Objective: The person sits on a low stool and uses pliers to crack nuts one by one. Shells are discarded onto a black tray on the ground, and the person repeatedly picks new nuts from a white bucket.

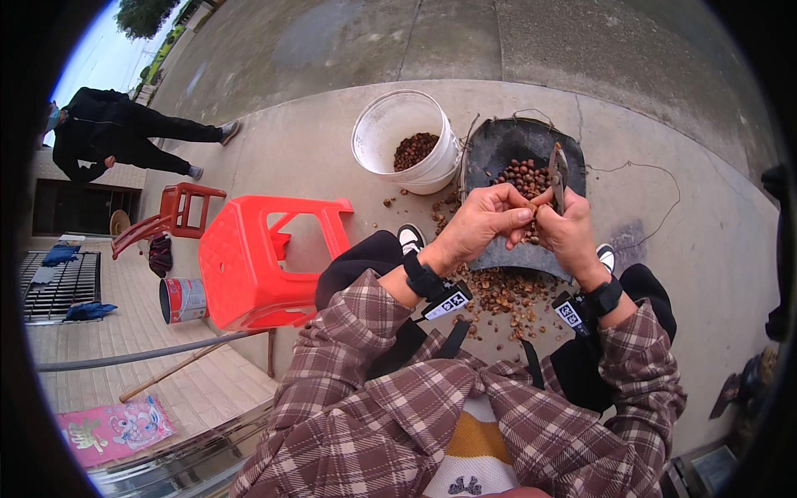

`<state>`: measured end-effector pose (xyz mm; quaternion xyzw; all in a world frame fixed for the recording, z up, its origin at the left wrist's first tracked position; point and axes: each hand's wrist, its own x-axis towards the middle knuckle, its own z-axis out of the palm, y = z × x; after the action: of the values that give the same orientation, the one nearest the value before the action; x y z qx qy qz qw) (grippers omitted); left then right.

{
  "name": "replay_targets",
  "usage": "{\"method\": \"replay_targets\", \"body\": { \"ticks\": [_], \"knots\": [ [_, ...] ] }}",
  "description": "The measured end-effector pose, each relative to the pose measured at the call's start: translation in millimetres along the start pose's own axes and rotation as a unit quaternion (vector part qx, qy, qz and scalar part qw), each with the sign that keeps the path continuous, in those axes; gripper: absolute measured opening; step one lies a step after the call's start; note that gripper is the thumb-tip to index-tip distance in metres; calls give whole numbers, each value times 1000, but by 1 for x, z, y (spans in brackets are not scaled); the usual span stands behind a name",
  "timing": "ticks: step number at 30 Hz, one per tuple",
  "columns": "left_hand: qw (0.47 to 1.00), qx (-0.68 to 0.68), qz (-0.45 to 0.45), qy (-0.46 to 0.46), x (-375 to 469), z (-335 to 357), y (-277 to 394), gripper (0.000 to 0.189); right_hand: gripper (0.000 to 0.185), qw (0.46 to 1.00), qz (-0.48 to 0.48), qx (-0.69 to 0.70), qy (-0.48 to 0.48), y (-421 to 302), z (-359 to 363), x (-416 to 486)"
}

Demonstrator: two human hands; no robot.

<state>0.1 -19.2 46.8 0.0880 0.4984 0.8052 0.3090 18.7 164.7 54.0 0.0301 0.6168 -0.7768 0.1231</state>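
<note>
My left hand [482, 218] pinches a small brown nut or piece of shell [530, 207] between thumb and fingers; the fingers partly hide it. Against that same piece rest the thumb and forefinger of my right hand [565, 230]. A pair of hand shears [558, 171] is held in my right hand, its metal jaws pointing away from me and its handles mostly covered by the palm. Below both hands lies a black rubber scoop-like basket [489, 140] with a wire handle. Round brown nuts [522, 171] are heaped in it.
Left of the basket stands a white plastic bucket [398, 103] partly filled with brown nuts [416, 151]. Broken shells [510, 305] litter the concrete between my feet. A red plastic stool [240, 267], a paint tin [183, 300] and a wooden chair [180, 211] are at left. Another person [118, 127] stands farther off.
</note>
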Motion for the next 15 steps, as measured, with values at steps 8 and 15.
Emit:
{"method": "replay_targets", "body": {
  "ticks": [8, 15],
  "knots": [
    [998, -53, 6, 33, 3, 3, 6, 22, 14, 998, -24, 61, -21, -6, -6, 1],
    [999, 19, 25, 14, 4, -3, 7, 19, 19, 996, -41, -45, -72, -11, -12, 2]
  ]
}}
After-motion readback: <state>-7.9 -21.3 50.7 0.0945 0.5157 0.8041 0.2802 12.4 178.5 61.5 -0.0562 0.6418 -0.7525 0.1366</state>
